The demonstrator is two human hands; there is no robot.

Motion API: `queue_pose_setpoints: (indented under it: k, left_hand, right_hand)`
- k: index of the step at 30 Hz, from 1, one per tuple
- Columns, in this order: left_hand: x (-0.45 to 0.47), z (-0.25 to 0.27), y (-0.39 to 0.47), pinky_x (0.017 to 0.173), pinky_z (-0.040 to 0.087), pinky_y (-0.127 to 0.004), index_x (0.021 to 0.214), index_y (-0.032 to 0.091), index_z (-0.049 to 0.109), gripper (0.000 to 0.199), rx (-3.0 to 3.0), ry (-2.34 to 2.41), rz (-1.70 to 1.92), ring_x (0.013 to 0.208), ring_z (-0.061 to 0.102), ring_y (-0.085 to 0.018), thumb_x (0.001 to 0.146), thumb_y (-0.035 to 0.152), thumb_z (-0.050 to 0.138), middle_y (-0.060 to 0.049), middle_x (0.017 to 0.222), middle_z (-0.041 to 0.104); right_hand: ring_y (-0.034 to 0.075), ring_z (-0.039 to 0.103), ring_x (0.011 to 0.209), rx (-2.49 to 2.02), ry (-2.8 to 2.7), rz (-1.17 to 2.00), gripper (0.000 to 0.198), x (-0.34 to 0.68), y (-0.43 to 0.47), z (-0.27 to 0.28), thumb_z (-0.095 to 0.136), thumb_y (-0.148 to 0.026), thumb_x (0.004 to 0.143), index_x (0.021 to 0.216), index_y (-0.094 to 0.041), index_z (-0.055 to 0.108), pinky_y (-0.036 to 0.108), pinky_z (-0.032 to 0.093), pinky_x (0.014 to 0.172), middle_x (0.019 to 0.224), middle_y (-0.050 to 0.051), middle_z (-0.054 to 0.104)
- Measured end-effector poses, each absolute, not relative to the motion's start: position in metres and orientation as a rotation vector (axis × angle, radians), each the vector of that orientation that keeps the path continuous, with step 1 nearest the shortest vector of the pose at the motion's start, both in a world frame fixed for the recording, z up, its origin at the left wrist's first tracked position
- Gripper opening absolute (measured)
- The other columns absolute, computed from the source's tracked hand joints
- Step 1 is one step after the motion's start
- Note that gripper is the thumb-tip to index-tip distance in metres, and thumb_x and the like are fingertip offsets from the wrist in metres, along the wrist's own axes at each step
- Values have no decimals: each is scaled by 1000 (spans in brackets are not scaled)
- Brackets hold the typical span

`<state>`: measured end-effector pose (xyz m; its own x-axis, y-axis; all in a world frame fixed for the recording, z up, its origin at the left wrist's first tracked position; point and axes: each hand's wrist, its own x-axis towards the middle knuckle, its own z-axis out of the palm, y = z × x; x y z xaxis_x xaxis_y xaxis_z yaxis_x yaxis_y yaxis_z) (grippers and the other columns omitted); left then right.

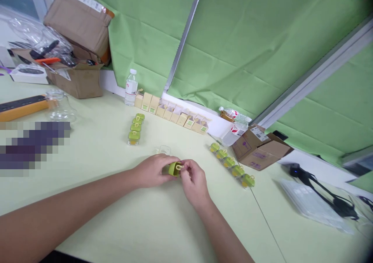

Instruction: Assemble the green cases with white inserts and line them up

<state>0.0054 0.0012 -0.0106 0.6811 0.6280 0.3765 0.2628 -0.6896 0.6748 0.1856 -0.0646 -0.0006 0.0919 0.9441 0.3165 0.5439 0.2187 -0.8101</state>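
Note:
My left hand (152, 171) is closed round a green lid (174, 169), its hollow side partly facing right. My right hand (194, 180) pinches the pale yellow loop (180, 167) at the lid; whether the loop is fastened to it I cannot tell. Just beyond my hands a clear plastic cup (164, 150) rests on the table. To the left stands a row of small clear containers with green lids and yellow loops (135, 130). A second row of such lidded containers (230, 162) runs diagonally at the right.
Several small cream cartons (175, 113) line the back edge beside an upright water bottle (131, 88). At the right are tilted bottles (233, 134), a cardboard box (259, 148) and a black strap device (323, 193). Back left holds cardboard boxes (75, 78) and a power strip (25, 107).

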Motion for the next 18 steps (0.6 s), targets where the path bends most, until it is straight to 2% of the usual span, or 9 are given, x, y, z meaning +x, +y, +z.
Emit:
queue_pose_setpoints:
  k: [3,5,9,14,18]
  left_hand:
    - [0,-14,9,76,49,-29,124,27,60,44,2245,780,783,89,64,-20,81,34,69,-2,105,69]
    - [-2,-16,14,75,50,-30,125,26,60,46,2221,808,794,89,64,-20,81,35,69,-3,106,69]
    - [-6,-19,26,89,50,-35,119,24,62,44,2267,830,851,104,62,-25,76,31,70,-6,113,67]
    - [-11,-19,33,88,50,-35,110,21,63,38,2310,816,810,101,61,-26,72,22,66,-7,107,66]
    - [-16,-19,35,96,47,-37,110,21,61,42,2373,793,776,110,57,-28,68,19,67,-8,112,62]
  right_hand:
    - [17,62,70,-1367,-1438,628,9,190,-62,0,50,-24,86,79,-22,47,29,50,63,95,5,66]
    - [17,63,70,-1319,-1348,687,13,191,-60,0,53,-25,85,76,-23,44,31,52,65,93,5,66]
    - [17,63,71,-1333,-1299,704,18,191,-59,-2,60,-22,79,71,-23,43,31,52,67,88,5,67]
    - [20,65,87,-1383,-1446,614,16,187,-61,0,60,-20,78,70,-23,46,29,51,71,87,5,68]
    - [18,63,78,-1410,-1569,586,14,185,-62,3,61,-23,80,71,-22,50,27,51,65,89,4,66]
